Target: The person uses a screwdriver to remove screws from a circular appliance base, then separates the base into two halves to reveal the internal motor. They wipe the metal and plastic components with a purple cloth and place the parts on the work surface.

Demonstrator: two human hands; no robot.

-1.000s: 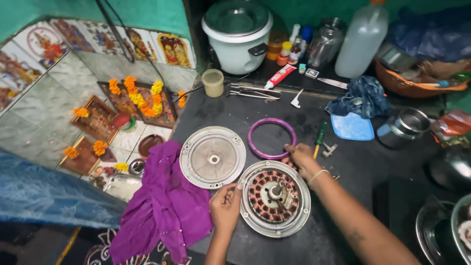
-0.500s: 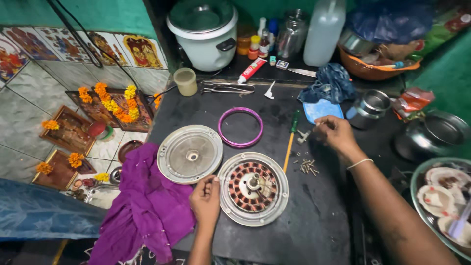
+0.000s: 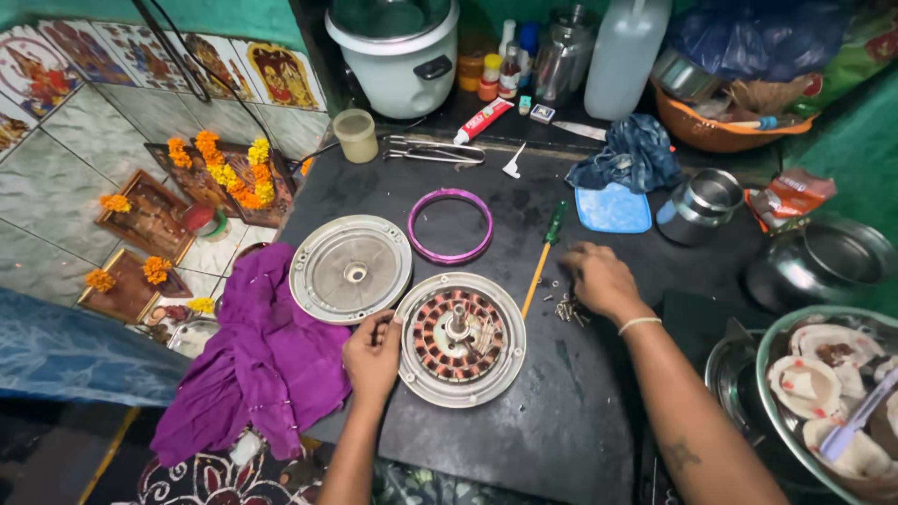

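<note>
Head view: motor housing [image 3: 460,339] against left hand [image 3: 371,355].

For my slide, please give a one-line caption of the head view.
Left hand steadies an opened fan motor on a black table; right hand rests over small screws beside a screwdriver.

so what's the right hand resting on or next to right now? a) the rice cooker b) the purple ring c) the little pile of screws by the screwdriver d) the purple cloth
c: the right hand lies flat on the dark table right beside the small pile of screws, just right of the screwdriver, while the left hand steadies the motor housing.
</note>
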